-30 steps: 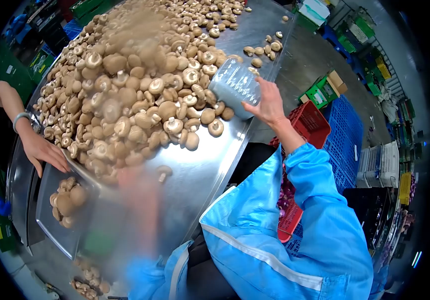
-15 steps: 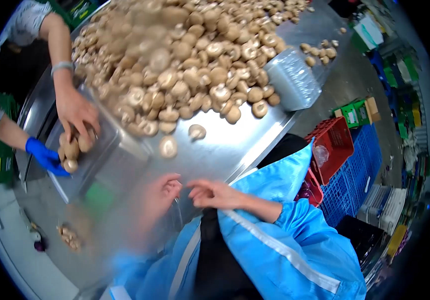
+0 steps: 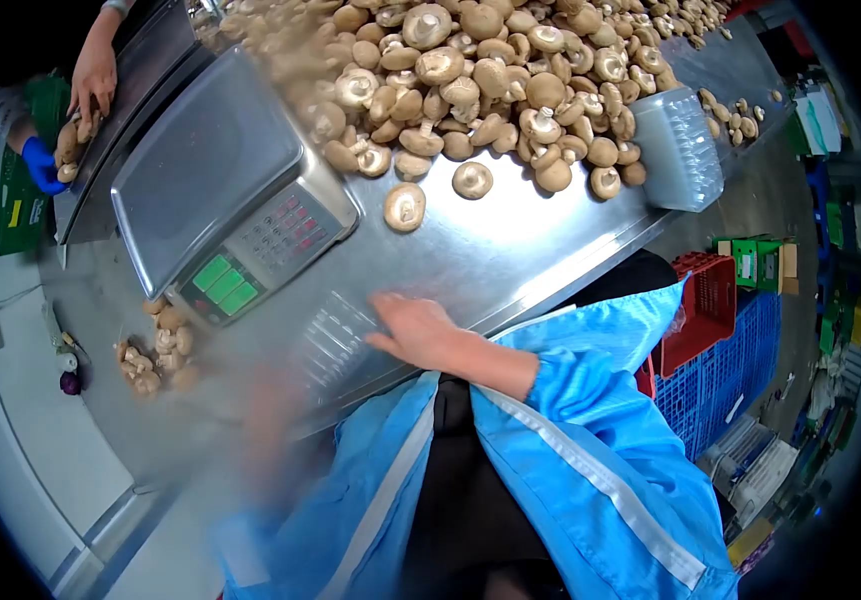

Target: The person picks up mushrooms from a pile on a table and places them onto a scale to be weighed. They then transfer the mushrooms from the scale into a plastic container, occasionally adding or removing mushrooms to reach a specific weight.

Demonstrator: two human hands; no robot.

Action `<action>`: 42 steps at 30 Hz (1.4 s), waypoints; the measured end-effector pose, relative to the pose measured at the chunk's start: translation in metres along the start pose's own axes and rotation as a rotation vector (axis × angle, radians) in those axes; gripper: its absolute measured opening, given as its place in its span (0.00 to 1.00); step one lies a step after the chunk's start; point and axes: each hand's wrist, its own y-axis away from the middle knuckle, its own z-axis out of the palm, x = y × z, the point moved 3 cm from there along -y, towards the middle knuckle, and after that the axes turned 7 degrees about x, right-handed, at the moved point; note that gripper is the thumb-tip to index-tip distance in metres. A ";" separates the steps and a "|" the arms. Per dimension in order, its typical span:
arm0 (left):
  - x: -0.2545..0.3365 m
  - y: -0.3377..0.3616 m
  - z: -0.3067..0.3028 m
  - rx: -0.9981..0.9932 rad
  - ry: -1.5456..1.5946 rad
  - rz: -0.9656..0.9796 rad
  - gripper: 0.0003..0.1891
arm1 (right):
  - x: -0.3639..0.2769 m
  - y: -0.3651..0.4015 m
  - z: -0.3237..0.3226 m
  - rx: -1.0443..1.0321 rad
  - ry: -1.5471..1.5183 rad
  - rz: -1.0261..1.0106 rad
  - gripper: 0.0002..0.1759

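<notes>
A clear, ribbed plastic tray (image 3: 333,340) lies low over the steel table near its front edge, between my two hands. At its right side is my right hand (image 3: 420,332), thumb and fingers apart, with the fingertips right at the tray's edge. My left hand (image 3: 268,415) is smeared by motion to the left of the tray, its fingers unreadable. Beyond the tray, a loose mushroom (image 3: 405,207) and another mushroom (image 3: 472,180) lie in front of a large mushroom heap (image 3: 510,80).
A weighing scale (image 3: 215,170) with a bare metal pan and green display stands at left. Several mushrooms (image 3: 155,350) lie beside it. Stacked clear trays (image 3: 682,150) stand at right. Another person's hand (image 3: 95,75) and blue-gloved hand (image 3: 40,165) hold mushrooms. Red crates (image 3: 695,305) are below.
My view has swung left, bringing the whole scale into sight. My hands have moved apart, and the clear tray now shows between them. The other person's hands appear farther off, still with mushrooms.
</notes>
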 end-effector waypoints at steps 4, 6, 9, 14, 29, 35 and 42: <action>0.061 0.016 0.016 -0.086 0.538 -0.201 0.18 | 0.003 -0.019 0.013 -0.084 0.056 0.172 0.19; 0.074 0.013 0.030 -0.134 0.593 -0.127 0.18 | 0.020 -0.010 -0.006 0.083 -0.059 0.181 0.18; 0.156 0.013 0.045 -0.328 0.700 -0.194 0.18 | 0.030 0.022 -0.061 0.217 -0.321 0.407 0.18; 0.282 0.011 0.099 -0.723 0.888 -0.314 0.24 | 0.084 0.089 -0.127 0.554 -0.314 0.687 0.19; 0.464 -0.118 0.209 -0.553 0.993 -0.256 0.13 | 0.245 -0.037 -0.227 1.048 -0.158 0.596 0.11; 0.457 -0.107 0.204 -0.530 1.071 -0.178 0.12 | 0.202 -0.016 -0.227 1.001 -0.787 0.533 0.16; 0.417 -0.058 0.182 -0.618 1.038 -0.157 0.09 | 0.162 0.041 -0.191 0.985 -0.900 0.627 0.17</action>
